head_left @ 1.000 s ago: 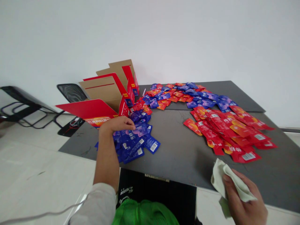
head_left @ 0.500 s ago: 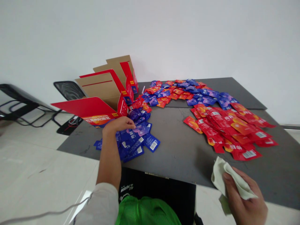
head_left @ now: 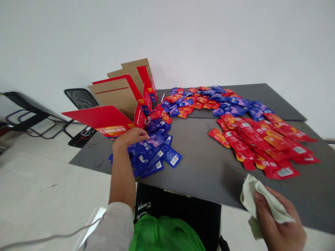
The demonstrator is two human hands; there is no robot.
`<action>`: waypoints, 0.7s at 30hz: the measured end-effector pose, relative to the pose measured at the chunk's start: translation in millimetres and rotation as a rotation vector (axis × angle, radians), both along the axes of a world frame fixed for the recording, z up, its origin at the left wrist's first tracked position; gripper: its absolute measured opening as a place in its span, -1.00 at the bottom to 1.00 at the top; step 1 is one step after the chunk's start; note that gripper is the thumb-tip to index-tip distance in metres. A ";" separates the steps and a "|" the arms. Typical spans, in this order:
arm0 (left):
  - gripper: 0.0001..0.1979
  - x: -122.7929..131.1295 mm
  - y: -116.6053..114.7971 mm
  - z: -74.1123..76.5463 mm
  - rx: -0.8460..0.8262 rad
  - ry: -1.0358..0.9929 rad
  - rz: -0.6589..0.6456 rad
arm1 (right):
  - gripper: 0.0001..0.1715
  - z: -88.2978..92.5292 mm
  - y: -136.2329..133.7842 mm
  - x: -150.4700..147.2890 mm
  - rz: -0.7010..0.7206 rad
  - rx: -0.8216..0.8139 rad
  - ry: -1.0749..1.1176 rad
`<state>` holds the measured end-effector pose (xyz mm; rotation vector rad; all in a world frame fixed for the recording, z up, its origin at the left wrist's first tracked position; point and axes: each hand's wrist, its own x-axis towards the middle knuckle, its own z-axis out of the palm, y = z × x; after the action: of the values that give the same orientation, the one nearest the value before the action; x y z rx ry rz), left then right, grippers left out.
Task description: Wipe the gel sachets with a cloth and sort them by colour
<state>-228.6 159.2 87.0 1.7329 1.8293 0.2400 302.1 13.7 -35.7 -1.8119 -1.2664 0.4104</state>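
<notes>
My left hand [head_left: 133, 136] reaches over a heap of blue sachets [head_left: 174, 157] at the left of the table. Its fingers are closed at the upper edge of the topmost blue sachet [head_left: 153, 143], which has pale purple circles and white print. In my right hand [head_left: 280, 218], near the table's front edge, a folded pale cloth [head_left: 251, 191] is gripped between thumb and fingers. A pile of larger red pouches [head_left: 251, 139] lies beyond the cloth, apart from it.
Open red cardboard boxes [head_left: 96, 120] with raised flaps stand at the table's left edge. Mixed red and blue sachets [head_left: 204, 101] spread along the back of the grey table [head_left: 193, 153]. Black chairs [head_left: 78, 99] stand on the floor to the left.
The view has shifted slightly, so the table and its contents appear a little further right. Both hands keep nearly the same pose, and the cloth is still held.
</notes>
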 end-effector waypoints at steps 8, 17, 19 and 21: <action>-0.61 -7.7 -0.8 -6.9 0.103 0.118 -0.009 | -0.24 -0.8 -1.8 -0.3 -0.054 -0.039 0.049; -0.68 -8.2 6.7 -24.6 0.243 0.234 -0.001 | -0.24 2.4 -0.9 -1.1 -0.042 -0.020 0.034; -0.68 -6.2 4.0 -27.0 0.280 0.269 0.016 | -0.27 3.2 -0.4 -0.3 -0.034 -0.010 0.026; -0.69 -3.6 0.9 -28.1 0.314 0.302 0.036 | -0.30 3.1 -0.1 1.8 0.002 0.000 -0.002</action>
<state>-232.2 160.1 58.9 2.0421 2.1315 0.3076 303.9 13.7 -32.6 -1.8119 -1.2699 0.4095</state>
